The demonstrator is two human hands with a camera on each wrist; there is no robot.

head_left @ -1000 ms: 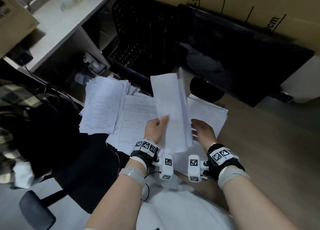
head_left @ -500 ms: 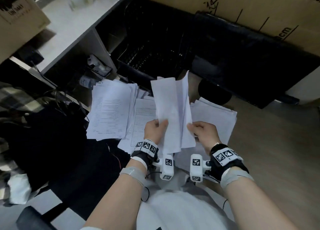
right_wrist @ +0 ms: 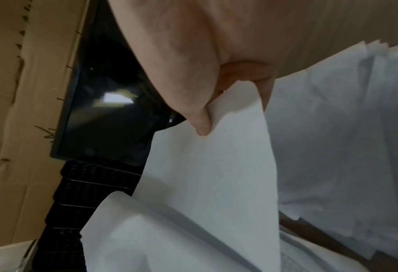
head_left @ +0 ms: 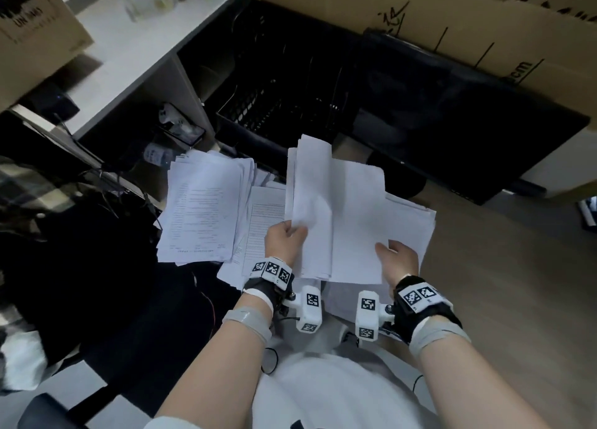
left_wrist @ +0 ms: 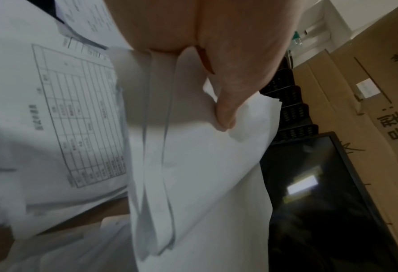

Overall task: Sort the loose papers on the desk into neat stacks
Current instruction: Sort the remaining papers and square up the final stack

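My left hand (head_left: 286, 239) grips a thin bundle of white sheets (head_left: 311, 208) by its lower left edge, thumb on top (left_wrist: 225, 117). My right hand (head_left: 397, 260) pinches a single blank sheet (head_left: 357, 221) at its lower right corner, thumb against it (right_wrist: 201, 127), peeling it rightward off the bundle. Both are held above the wooden desk (head_left: 500, 283). A stack of printed pages (head_left: 205, 208) lies at the left, a form with a table (head_left: 263, 231) beside it. A fanned pile of blank papers (head_left: 416, 225) lies under my right hand.
A dark monitor (head_left: 452, 118) leans at the back, with cardboard boxes (head_left: 484, 18) behind it. A black mesh tray rack (head_left: 277, 99) stands behind the papers. A white shelf (head_left: 129, 47) with jars is at far left. Dark clothing and cables (head_left: 80, 234) hang off the desk's left edge.
My right hand has drawn one sheet out to the right, away from the bundle. The bundle in my left hand stays upright in about the same place.
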